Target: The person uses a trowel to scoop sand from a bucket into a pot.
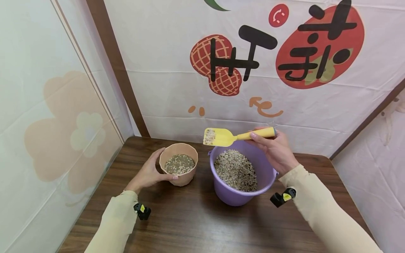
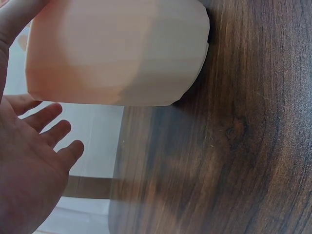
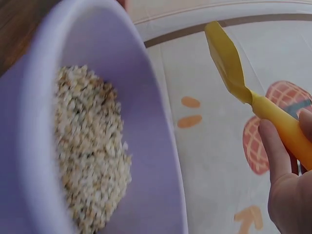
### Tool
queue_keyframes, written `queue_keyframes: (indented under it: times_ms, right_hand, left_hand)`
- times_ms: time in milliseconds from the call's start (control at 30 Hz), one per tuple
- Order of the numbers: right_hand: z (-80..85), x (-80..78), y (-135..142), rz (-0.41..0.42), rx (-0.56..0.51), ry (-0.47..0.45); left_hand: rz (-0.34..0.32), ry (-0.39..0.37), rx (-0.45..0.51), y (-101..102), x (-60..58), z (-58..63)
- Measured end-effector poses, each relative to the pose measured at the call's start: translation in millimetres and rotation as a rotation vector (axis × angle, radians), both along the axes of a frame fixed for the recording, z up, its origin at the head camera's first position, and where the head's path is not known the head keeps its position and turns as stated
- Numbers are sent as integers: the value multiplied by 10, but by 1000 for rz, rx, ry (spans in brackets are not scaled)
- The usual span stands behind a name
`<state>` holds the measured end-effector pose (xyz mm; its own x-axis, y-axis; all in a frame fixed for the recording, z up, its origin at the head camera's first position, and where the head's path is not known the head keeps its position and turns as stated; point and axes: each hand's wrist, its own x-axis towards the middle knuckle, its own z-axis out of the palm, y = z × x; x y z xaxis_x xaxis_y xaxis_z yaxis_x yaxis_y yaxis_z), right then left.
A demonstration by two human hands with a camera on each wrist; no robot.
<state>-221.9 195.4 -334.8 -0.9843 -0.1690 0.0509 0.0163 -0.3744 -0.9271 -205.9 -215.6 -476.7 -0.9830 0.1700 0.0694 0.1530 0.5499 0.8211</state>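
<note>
Yellow shovel (image 1: 226,138) aloft at the purple bucket (image 1: 232,198), pot (image 1: 186,179) steadied alongside!
And it's the right hand (image 1: 278,151) wrapped round the shovel's handle, blade pointing left, apparently above the bucket's far rim, a little pale gravel at its tip; the left hand (image 1: 150,174) has the pot between thumb and fingers, upright on the wooden counter (image 1: 190,225) just left of the bucket, gravel inside both pot and bucket, the bucket's piled highest toward its left side.
</note>
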Motion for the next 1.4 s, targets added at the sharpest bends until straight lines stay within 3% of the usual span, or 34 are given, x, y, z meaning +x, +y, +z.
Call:
queue_keyframes:
  times_ms: [367, 800, 1400]
  right_hand:
    - [-11, -228, -408, 25, 74, -17]
    - [-122, -412, -791, 79, 48, -86]
    - [-164, -475, -1198, 113, 152, -107]
  left_hand:
    - [4, -19, 4, 0, -6, 4]
    - [3, -29, -11, -12, -6, 38]
    - [-2, -29, -15, -16, -13, 32]
